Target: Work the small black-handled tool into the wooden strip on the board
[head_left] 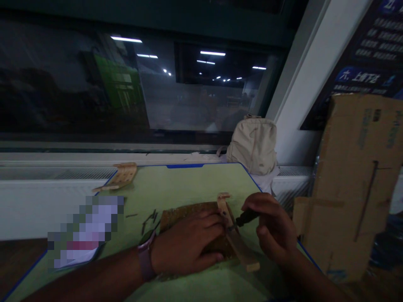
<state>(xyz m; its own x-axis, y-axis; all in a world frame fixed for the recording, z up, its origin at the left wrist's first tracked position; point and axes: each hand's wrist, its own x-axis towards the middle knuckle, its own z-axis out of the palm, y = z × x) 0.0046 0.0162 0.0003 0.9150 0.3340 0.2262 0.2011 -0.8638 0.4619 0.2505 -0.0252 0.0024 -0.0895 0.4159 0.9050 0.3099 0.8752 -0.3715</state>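
Observation:
My left hand (185, 243) lies flat with fingers spread over a brown block or pad (179, 211). Its fingertips touch a curved wooden strip (237, 243) that rests across the block's right side. The strip's far end bends upward, and dark spots like holes or screws mark its face. In my right hand (278, 230) is a small screwdriver-like tool with a dark handle (248, 216), gripped between fingers and thumb. Its tip points left at the middle of the strip; in the dim light I cannot tell whether it touches.
On the green tabletop (214, 178) lie several thin dark pieces (147, 220), left of the block. A curved slatted wooden piece (124, 176) sits at the far left corner, a blurred packet or paper (91, 235) nearer. A beige backpack (253, 144) and large cardboard (352, 188) stand right.

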